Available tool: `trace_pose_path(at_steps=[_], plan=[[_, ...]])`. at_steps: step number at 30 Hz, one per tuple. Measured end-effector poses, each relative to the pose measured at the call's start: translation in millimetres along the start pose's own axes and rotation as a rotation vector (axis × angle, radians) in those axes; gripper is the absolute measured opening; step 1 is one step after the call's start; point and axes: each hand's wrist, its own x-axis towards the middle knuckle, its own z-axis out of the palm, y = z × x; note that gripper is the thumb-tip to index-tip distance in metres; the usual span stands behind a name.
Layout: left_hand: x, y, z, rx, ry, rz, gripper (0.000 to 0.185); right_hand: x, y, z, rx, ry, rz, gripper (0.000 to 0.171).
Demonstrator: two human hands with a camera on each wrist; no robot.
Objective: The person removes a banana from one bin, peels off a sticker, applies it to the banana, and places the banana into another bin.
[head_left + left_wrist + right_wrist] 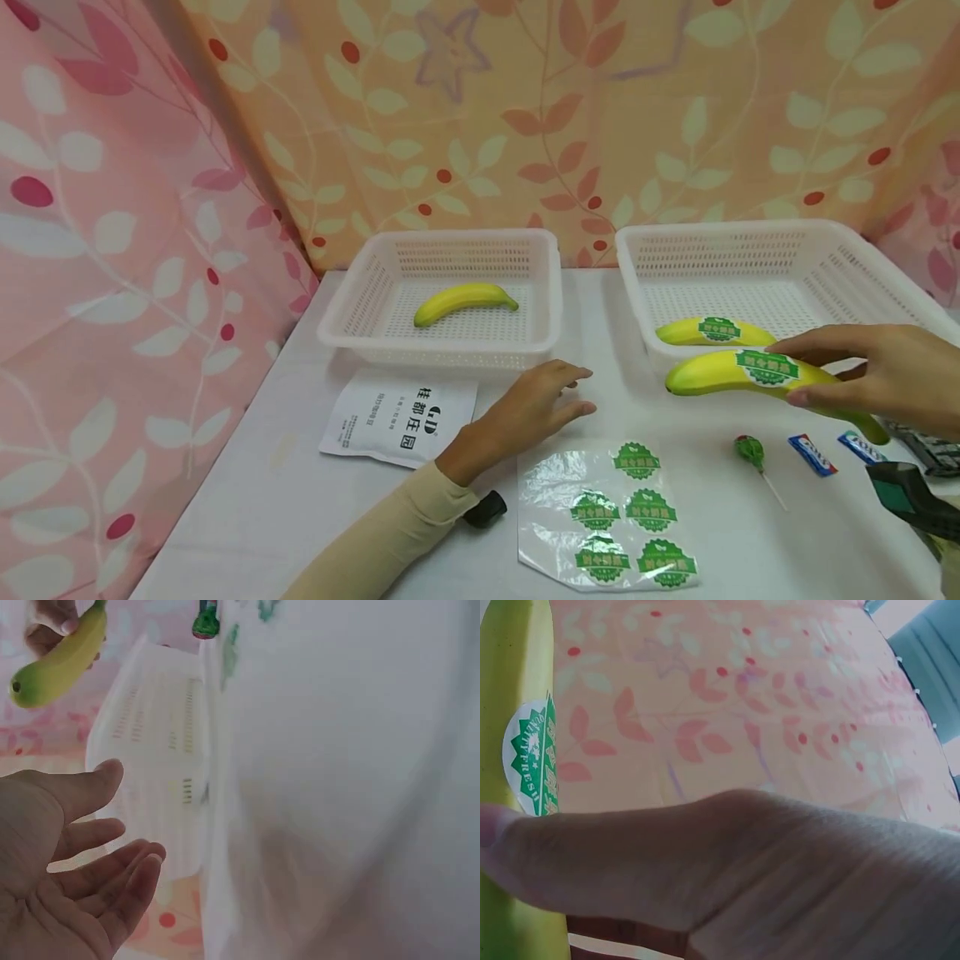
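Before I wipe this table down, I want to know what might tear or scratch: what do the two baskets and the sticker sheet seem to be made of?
Left basket and right basket: apparently rigid white moulded plastic, matte, with slotted walls and perforated floors. Sticker sheet: probably clear glossy film, since it shines and the table shows through; its green labels look like printed paper or vinyl.

Yellow banana [720, 372], green sticker [767, 367], white basket [862, 275]

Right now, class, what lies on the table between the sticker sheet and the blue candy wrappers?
A green lollipop, seen in the head view, between the sticker sheet and wrappers.
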Motion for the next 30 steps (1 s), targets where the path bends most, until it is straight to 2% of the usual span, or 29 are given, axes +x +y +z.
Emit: trace_pose_path(at_steps=[4, 8, 13, 17, 22, 30], plan=[[16.2, 12.5, -0.1, -0.062, 0.018, 0.011, 0.056, 2, 5, -1, 0.001, 0.033, -0.005, 0.069], [39.5, 24.2, 2.2, -0.104, 0.063, 0.0, 0.065, 4, 7, -2, -0.006, 0.03, 0.014, 0.071], [67.6, 31.8, 8.1, -0.13, 0.112, -0.066, 0.071, 5, 7, -3, 0.004, -0.005, 0.044, 0.072], [83.1, 31.6, 13.4, -0.155, 0.128, -0.116, 0.075, 7, 10, -3, 0.003, -0.04, 0.033, 0.073], [91.8, 28.4, 17.8, -0.166, 0.129, -0.144, 0.076, 11, 16, -3, 0.001, -0.065, 0.016, 0.074], [94.0, 26.2, 19.9, -0.199, 0.105, -0.151, 0.074, 17, 17, -5, -0.002, -0.003, 0.016, 0.076]])
